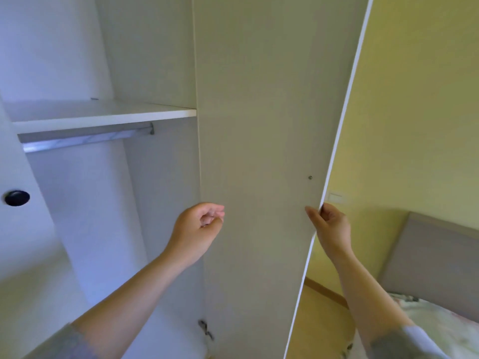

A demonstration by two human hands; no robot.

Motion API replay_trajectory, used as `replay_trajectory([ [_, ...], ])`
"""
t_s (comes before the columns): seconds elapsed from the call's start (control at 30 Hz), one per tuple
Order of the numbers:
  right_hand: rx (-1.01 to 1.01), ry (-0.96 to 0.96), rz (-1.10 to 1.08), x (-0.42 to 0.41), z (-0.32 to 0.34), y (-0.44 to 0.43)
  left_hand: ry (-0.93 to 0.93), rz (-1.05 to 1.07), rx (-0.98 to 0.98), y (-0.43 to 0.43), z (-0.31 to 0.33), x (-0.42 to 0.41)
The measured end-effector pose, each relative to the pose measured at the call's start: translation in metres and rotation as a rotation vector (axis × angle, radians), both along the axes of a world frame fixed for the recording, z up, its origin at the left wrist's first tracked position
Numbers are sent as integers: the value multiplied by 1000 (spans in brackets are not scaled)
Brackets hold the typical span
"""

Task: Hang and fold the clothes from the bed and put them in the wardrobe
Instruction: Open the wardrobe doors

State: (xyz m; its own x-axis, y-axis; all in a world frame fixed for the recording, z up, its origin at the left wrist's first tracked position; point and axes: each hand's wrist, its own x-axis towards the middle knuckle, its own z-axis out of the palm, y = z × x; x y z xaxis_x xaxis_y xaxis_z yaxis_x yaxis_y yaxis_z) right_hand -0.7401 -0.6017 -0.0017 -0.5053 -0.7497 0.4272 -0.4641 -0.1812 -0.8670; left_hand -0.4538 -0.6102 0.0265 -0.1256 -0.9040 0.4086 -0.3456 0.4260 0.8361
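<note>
The white wardrobe stands open in front of me, with a shelf (103,116) and a metal hanging rail (85,141) under it; no clothes hang on the rail. Its right door (259,151) is swung open toward me. My right hand (329,226) grips the door's outer edge, thumb on the inner face and fingers behind it. My left hand (199,229) hovers in front of the door's hinge side, fingers loosely curled, holding nothing. The bed (445,330) with a light patterned cover shows at the lower right.
The left door with a black round knob (17,197) is at the far left. A hinge (206,330) sits low on the right door. A grey headboard (435,260) stands against the yellow wall (414,99) with a light switch (336,196).
</note>
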Motion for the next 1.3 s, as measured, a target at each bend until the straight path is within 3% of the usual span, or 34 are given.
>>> replay_trajectory([
  [0.2,22,-30,-43,-22,-1,-12,-24,-3,4,-8,1,-14],
  [0.33,-44,91,-329,-3,-8,-6,-35,5,6,-14,2,-19],
  [0.4,-205,132,-403,13,-9,1,-29,13,7,-15,1,-18],
  [0.47,-259,133,-211,32,-1,3,-25,27,0,-17,2,-13],
  [0.6,-35,110,211,67,-1,-1,-11,81,-15,-17,3,10],
  [0.8,21,46,412,116,-5,-18,-31,295,-75,-16,6,79],
  [1.03,56,12,756,236,-5,-36,-71,608,-69,15,5,183],
  [1.3,7,14,1083,304,14,-76,-141,855,-110,29,25,209],
])
